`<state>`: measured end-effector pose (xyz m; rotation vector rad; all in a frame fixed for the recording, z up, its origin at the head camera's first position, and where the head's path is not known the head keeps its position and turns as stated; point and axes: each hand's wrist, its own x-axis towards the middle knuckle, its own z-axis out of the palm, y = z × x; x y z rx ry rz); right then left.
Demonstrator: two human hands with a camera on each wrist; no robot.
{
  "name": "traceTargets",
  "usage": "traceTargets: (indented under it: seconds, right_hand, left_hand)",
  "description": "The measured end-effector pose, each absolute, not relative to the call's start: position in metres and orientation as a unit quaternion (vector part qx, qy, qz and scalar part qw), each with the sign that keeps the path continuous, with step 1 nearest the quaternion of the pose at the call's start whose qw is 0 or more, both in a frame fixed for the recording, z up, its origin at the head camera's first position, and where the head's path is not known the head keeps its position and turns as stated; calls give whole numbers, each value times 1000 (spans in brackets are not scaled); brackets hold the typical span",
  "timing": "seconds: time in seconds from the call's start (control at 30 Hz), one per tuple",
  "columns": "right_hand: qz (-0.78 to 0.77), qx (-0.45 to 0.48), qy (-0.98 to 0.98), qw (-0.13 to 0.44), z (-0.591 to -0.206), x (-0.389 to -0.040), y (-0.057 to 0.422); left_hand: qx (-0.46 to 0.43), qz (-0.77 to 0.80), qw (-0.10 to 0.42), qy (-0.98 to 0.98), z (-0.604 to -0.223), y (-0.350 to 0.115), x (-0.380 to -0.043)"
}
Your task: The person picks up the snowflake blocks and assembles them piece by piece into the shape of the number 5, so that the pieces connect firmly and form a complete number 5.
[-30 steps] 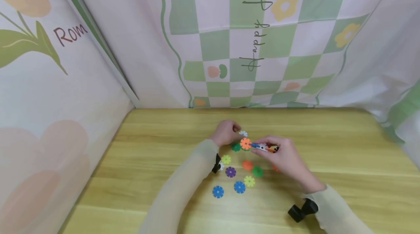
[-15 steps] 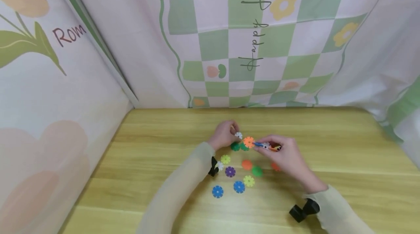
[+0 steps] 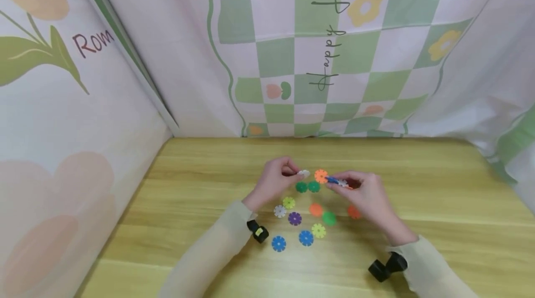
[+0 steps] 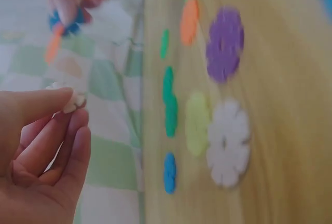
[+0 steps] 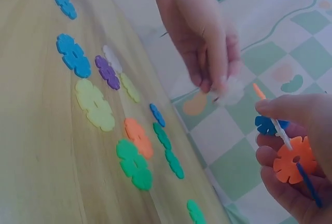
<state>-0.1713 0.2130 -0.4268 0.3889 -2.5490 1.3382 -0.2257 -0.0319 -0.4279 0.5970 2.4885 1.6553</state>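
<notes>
My left hand [image 3: 273, 179] pinches a white notched snowflake disc [image 3: 304, 173] between thumb and fingertips, raised above the table. In the left wrist view this white disc [image 4: 78, 102] is turned partly edge-on. Across from it, my right hand [image 3: 372, 198] grips a small chain of interlocked snowflake discs. An orange disc [image 3: 321, 176] is at the chain's end toward the left hand. The right wrist view shows an orange disc [image 5: 285, 168], a blue disc [image 5: 263, 125] and a white disc [image 5: 282, 133] slotted together at angles. Fingers hide part of the chain. A gap separates the two hands' pieces.
Loose discs lie flat on the wooden table [image 3: 188, 196] below the hands: purple [image 3: 294, 218], blue [image 3: 278, 243], yellow-green [image 3: 318, 230], white [image 3: 280, 211], green [image 3: 329, 218], orange [image 3: 316, 210] and several more. A checkered curtain [image 3: 317, 56] hangs behind the table's far edge.
My left hand and forearm have shifted left, and its white disc has tilted from face-on toward edge-on. The right hand's chain has moved slightly right, widening the gap between the pieces.
</notes>
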Motion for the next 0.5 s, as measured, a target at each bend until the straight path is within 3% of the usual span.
traceTargets:
  seconds: [0.23,0.5]
  right_hand:
    - [450,121,-878,110,-425,-170,209]
    - [451,113,-879,111,-424,-166,199]
  left_hand:
    - [214,570,-5,793,-426,-32,-195]
    - [199,590,-28,782,-431,-24,-184]
